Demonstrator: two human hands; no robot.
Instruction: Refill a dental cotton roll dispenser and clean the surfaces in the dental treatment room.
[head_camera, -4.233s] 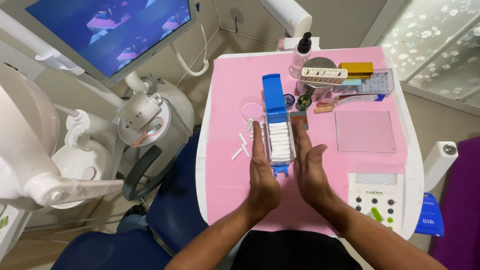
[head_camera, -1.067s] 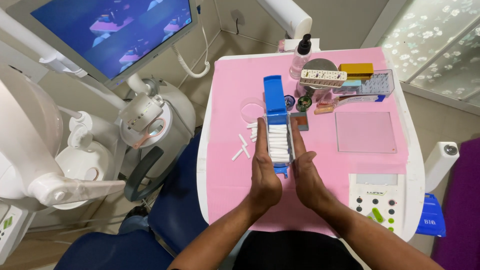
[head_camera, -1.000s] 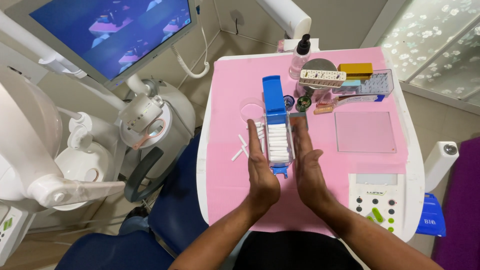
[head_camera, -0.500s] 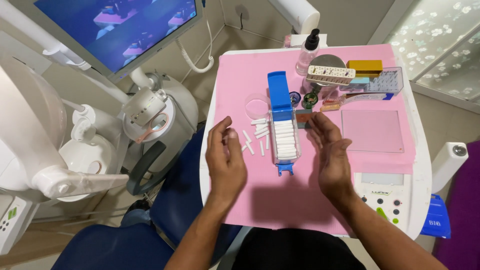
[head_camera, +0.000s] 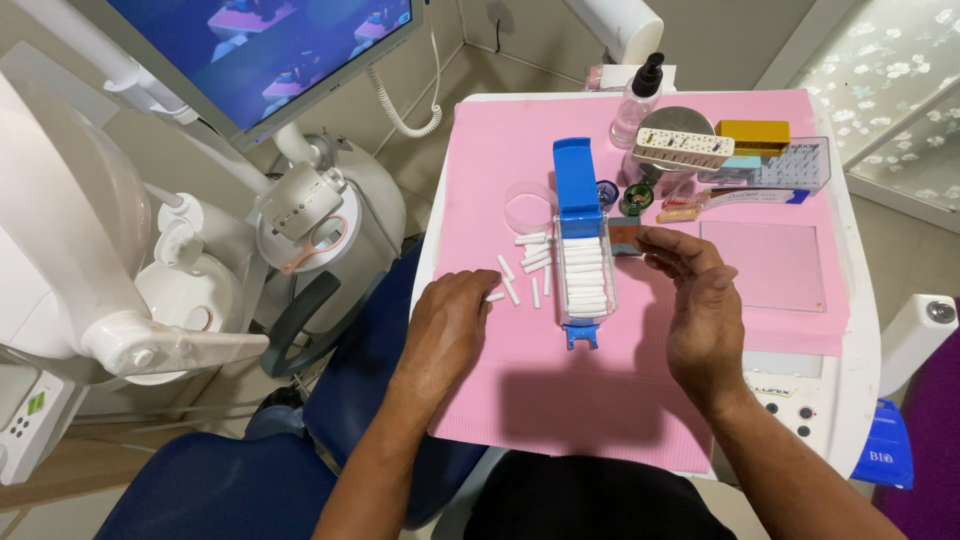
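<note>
A blue and clear dispenser box (head_camera: 584, 262) full of white cotton rolls lies on the pink tray cover (head_camera: 520, 150), its blue lid swung open at the far end. Several loose cotton rolls (head_camera: 524, 270) lie scattered left of the box. My left hand (head_camera: 445, 330) rests palm down on the cover, its fingertips touching the nearest loose roll. My right hand (head_camera: 700, 310) hovers right of the box with fingers curled and apart, holding nothing; a small grey-and-brown block (head_camera: 625, 237) lies by its fingertips.
At the tray's far end stand a pump bottle (head_camera: 637, 90), a round metal tin with a white bur holder (head_camera: 678, 145), a yellow box (head_camera: 753, 135) and a clear bur block (head_camera: 795, 165). A clear glass slab (head_camera: 762, 265) lies right. A dental unit and monitor (head_camera: 270, 50) stand left.
Both hands had flanked the dispenser box closely. They have moved apart: the left hand slid out to the loose rolls, the right hand drew off to the right. More rolls now lie scattered.
</note>
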